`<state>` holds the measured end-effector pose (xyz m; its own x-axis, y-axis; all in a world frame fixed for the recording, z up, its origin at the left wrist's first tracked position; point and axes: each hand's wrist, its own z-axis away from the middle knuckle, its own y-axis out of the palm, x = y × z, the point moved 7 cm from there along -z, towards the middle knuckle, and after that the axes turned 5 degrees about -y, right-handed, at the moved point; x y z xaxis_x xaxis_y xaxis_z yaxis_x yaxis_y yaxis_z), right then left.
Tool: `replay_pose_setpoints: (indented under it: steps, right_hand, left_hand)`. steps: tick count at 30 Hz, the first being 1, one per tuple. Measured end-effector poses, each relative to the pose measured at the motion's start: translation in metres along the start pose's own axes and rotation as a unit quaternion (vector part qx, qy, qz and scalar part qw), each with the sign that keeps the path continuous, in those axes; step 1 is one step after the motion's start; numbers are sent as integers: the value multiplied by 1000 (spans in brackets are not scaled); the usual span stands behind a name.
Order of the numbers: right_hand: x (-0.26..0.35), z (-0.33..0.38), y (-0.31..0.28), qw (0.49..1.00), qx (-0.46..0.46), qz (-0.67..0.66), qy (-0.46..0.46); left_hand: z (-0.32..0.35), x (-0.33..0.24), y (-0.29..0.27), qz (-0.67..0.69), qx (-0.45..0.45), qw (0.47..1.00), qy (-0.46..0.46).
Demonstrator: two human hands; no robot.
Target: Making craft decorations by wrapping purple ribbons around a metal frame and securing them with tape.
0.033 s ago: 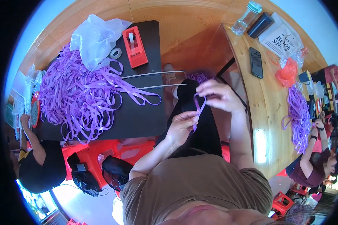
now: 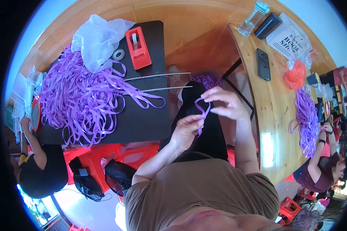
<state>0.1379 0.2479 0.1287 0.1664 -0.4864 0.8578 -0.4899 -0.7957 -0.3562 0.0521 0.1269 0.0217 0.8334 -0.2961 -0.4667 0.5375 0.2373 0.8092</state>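
Observation:
In front of my lap, my left hand (image 2: 187, 131) pinches a purple ribbon (image 2: 208, 110) between thumb and fingers. The ribbon rises from that pinch as a small loop, and a short tail hangs below. At the loop's upper right edge, my right hand (image 2: 228, 103) has its fingers curved and spread, the thumb apart from the fingertips. Those fingertips are beside or touching the loop; a firm hold is not visible. On the dark table to my left lies a big tangled heap of purple ribbons (image 2: 79, 96).
Two thin metal rods (image 2: 167, 88) jut past the edge of the dark table (image 2: 142, 123). It also bears a red tape dispenser (image 2: 144, 59), a tape roll (image 2: 118, 54) and a plastic bag (image 2: 94, 42). The wooden table (image 2: 254, 100) carries a phone (image 2: 263, 64). People work on both sides.
My right hand has shifted slightly, and the ribbon loop has become wider and rounder toward the left. My left hand keeps its pinch in nearly the same place.

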Motion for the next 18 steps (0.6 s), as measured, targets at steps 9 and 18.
replay_pose_setpoints:
  steps: [9,18]
  right_hand:
    - [-24,23,25,987,-119,95,-44]
    - [-12,6,6,951,-155,247,-102]
  left_hand:
    - [0,0,8,-17,18,1000,-2]
    - [-13,8,-12,-5,-55,998,-30]
